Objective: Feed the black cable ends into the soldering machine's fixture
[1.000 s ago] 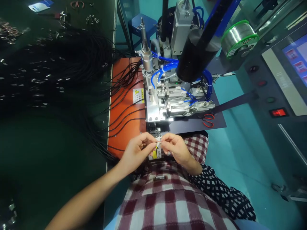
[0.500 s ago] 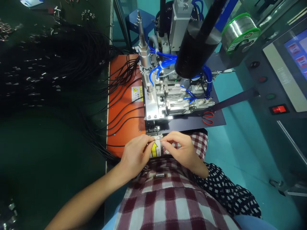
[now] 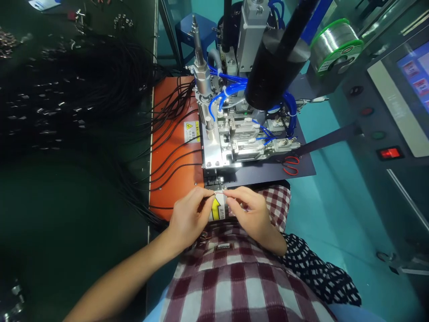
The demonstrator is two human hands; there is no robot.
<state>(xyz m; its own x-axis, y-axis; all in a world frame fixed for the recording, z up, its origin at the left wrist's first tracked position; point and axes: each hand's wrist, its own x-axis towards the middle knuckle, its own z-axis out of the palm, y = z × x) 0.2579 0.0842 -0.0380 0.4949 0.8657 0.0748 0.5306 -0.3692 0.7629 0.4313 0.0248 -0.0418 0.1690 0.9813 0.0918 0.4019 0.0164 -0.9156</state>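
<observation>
A dark green counter (image 3: 67,223) is taking up the left side, and past its right edge a metal machine (image 3: 248,150) is standing. A heap of black cables (image 3: 110,71) is covering the counter's far half, and several are crossing that edge onto an orange plate (image 3: 181,192) and running in under the machine's left side. A dark plate (image 3: 258,172) is extending along the machine's near side. A green-rimmed spool (image 3: 335,40) is sitting beyond the dark plate's right side.

The left hand (image 3: 189,217) is pinching a thin wire (image 3: 219,192) between thumb and index fingertip. The right hand (image 3: 251,212) is meeting the wire's other end with its index fingertip; its thumb is resting slightly lower, so I cannot tell whether it is gripping. Red-handled cutters (image 3: 291,167) are lying near the dark plate's near right corner. A label with a yellow arrow (image 3: 216,210) is showing between the hands.

The wire, the smallest thing here, is spanning the fingertips just off the orange plate's near right corner. Handling it well is probably depending on the left hand anchoring it close to the working end, while the right fingers are applying light, even pressure without bending or tugging the strand.
</observation>
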